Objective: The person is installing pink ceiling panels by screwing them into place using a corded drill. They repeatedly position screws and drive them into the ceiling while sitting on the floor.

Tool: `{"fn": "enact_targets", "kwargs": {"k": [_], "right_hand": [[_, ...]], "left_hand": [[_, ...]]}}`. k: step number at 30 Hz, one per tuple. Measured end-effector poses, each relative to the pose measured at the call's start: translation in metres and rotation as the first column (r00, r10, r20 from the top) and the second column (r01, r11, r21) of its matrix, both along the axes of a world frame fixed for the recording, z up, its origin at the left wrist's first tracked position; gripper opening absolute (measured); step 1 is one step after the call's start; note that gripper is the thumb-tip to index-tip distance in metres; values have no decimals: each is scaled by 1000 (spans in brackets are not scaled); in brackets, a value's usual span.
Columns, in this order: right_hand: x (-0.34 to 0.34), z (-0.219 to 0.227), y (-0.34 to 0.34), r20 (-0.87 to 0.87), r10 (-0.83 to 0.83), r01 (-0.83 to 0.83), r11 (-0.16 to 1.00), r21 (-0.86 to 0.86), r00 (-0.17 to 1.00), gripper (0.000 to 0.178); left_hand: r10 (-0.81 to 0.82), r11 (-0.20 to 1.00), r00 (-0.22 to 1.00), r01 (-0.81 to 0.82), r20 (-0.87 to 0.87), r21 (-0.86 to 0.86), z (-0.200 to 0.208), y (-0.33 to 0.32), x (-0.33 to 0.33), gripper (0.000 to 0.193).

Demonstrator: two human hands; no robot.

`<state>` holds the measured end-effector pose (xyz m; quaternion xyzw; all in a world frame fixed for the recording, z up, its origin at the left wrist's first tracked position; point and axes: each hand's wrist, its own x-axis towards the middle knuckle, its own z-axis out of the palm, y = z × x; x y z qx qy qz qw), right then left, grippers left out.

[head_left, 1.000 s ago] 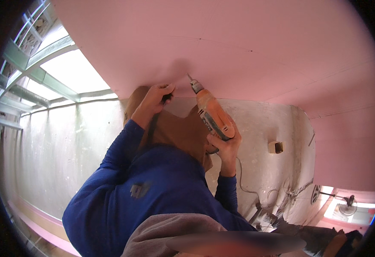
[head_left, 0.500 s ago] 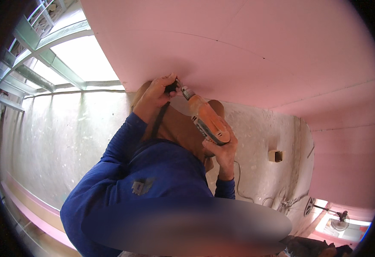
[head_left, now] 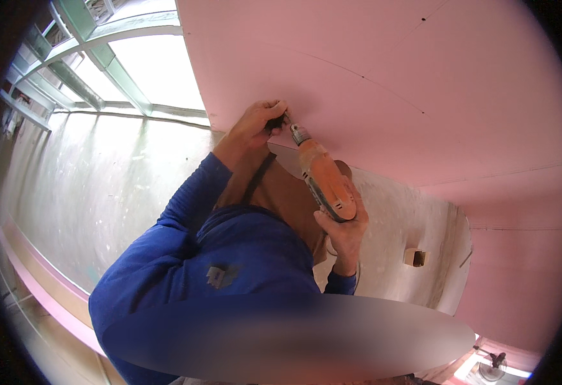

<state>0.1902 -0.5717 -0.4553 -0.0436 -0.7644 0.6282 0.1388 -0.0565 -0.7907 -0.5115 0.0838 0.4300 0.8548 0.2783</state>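
Note:
My right hand (head_left: 346, 224) is wrapped round the rear grip of an orange power drill (head_left: 326, 178). Its metal chuck (head_left: 299, 135) points up and to the left, towards the large pink board (head_left: 338, 51). Just beside the chuck's tip, my left hand (head_left: 258, 123) is closed, fingertips close to the board. A small black thing (head_left: 276, 123) sits in the left fingers, too dark to make out its kind. Whether the drill's bit touches the board cannot be told.
Pale green metal framing (head_left: 111, 67) shows at the upper left, beside a bright opening. A scuffed grey wall (head_left: 120, 173) or floor surface lies behind my arms, with a small square box (head_left: 415, 258) to the right. A fan (head_left: 491, 369) stands far off at the lower right.
The whole view has shifted, so my hands and the drill appear a little further right. Both hands keep the same hold, with the chuck still beside the left fingers.

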Motion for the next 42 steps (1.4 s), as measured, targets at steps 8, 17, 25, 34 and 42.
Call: {"fn": "enact_targets", "kwargs": {"k": [8,17,25,34,42], "right_hand": [[-13,16,-30,-132,-66,93,974,207,989,83],[-40,7,-84,-323,-105,217,918,331,940,86],[-47,9,-103,-353,-124,275,865,420,927,85],[-58,1,-121,-398,-150,320,856,406,905,85],[-65,-1,-131,-409,-170,349,841,414,896,82]], "left_hand": [[14,999,991,-19,-136,-42,27,-10,-22,31],[1,997,982,-14,-190,-71,62,-29,-60,32],[-11,994,987,-7,-163,-106,69,-33,-72,34],[-4,999,975,-9,-222,-54,77,-32,-81,29],[-20,999,979,12,-204,-40,81,-33,-90,25]]}}
